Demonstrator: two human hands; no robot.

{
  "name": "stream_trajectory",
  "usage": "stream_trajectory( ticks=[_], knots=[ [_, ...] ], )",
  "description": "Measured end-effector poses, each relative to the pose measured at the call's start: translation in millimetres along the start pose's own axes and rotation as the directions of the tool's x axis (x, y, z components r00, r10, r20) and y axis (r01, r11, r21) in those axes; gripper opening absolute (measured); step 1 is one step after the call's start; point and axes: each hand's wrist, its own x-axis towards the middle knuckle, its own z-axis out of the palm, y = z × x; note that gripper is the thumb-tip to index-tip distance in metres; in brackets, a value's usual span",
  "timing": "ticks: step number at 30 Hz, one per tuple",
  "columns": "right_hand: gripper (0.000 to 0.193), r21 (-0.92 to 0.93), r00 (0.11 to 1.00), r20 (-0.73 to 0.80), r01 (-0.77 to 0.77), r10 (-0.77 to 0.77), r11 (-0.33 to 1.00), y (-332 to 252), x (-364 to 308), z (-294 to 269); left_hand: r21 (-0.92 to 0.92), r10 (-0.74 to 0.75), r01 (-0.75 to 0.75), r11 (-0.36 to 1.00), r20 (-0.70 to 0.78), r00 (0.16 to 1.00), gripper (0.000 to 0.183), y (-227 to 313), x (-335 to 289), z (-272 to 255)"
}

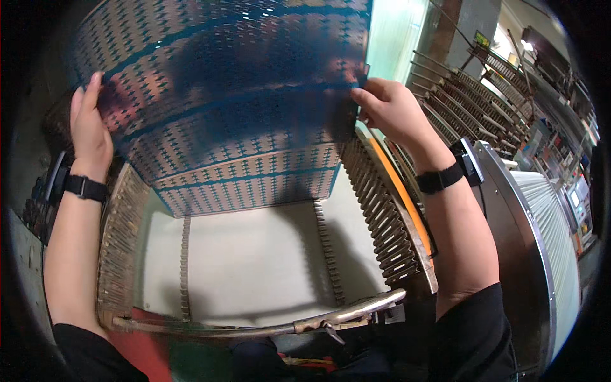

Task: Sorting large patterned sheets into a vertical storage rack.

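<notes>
A large blue circuit board panel (242, 114) with rows of small copper-coloured patterns stands upright in front of me. Its lower part sits between the ribbed side walls of a slotted rack (382, 216), above a white base (254, 261) with two toothed strips. My left hand (92, 130) is at the panel's left edge, fingers pointing up along it. On the opposite edge, my right hand (391, 111) pinches the panel between thumb and fingers. Whether the bottom edge rests in the toothed strips is hard to tell. Both wrists carry black straps with small devices.
Across the rack's near side runs a metal bar (267, 330) with a small lever. More slotted racks (474, 95) stand at the upper right. Pale green ribbed sheets (547, 216) are beside a dark metal panel (509, 229) on the right. An orange strip (401, 184) follows the rack's right wall.
</notes>
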Motion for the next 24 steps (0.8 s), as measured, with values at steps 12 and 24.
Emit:
stream_trajectory(
  ticks=[12, 24],
  knots=[
    [0.015, -0.354, 0.933, 0.348, 0.219, -0.090, 0.909, -25, -107, -104, -0.029, 0.034, -0.032, 0.999, 0.063, 0.997, 0.021, 15, -19, 20],
    [0.038, -0.123, 0.774, 0.591, 0.362, -0.225, 0.924, -36, -240, -83, 0.708, -0.249, -0.042, 0.705, 0.302, 0.920, 0.023, 45, 11, -17]
  ],
)
